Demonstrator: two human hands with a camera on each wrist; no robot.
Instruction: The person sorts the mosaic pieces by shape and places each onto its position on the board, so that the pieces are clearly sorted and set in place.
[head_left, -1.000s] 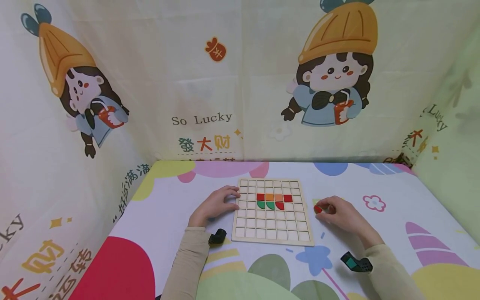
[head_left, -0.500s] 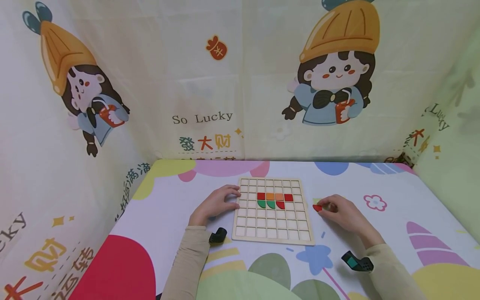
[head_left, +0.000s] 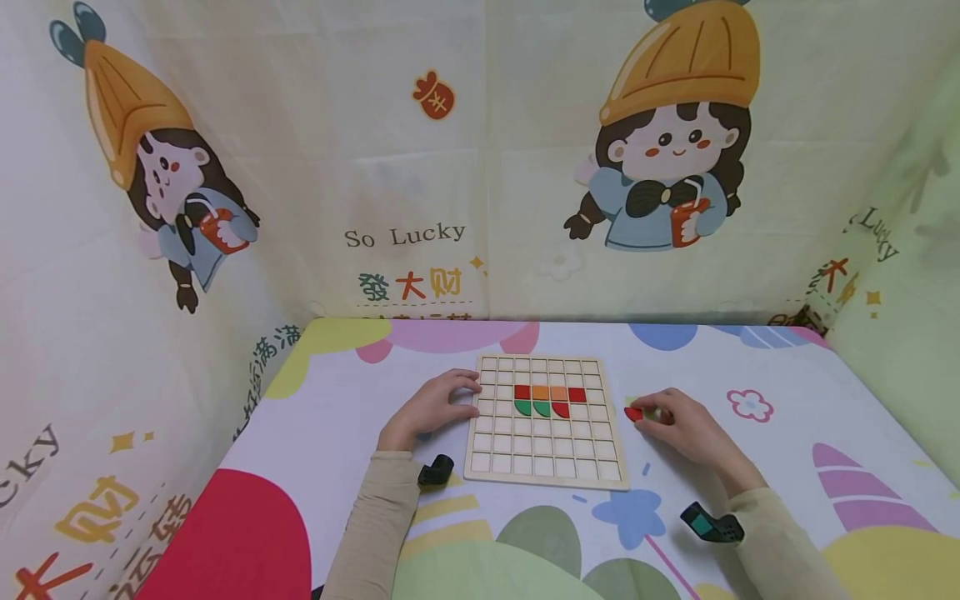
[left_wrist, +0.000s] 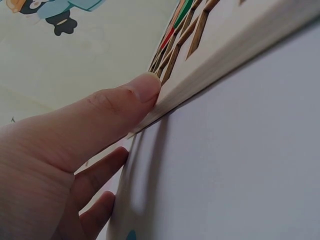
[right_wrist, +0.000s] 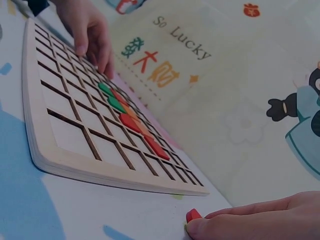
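Note:
A wooden grid board (head_left: 543, 472) lies on the table. Inside it is a row of red and orange square tiles (head_left: 540, 394). Just below that row sit two green quarter-round tiles (head_left: 522, 409) and one red quarter-round tile (head_left: 560, 411). My left hand (head_left: 431, 407) rests at the board's left edge, fingers loosely bent; in the left wrist view the thumb (left_wrist: 125, 97) touches the rim. Right of the board, my right hand (head_left: 686, 425) pinches a small red tile (head_left: 633, 414) between thumb and fingertips, partly hiding its shape. It is apart from the board.
A patterned cloth covers the table (head_left: 315, 400). Printed curtains (head_left: 525, 167) hang behind and at both sides. Black wrist cameras (head_left: 437, 472) are strapped to both wrists.
The red tile has turned slightly in the right fingertips, which remain beside the board. My left hand keeps its place at the board's edge, and the tiles on the board are unchanged.

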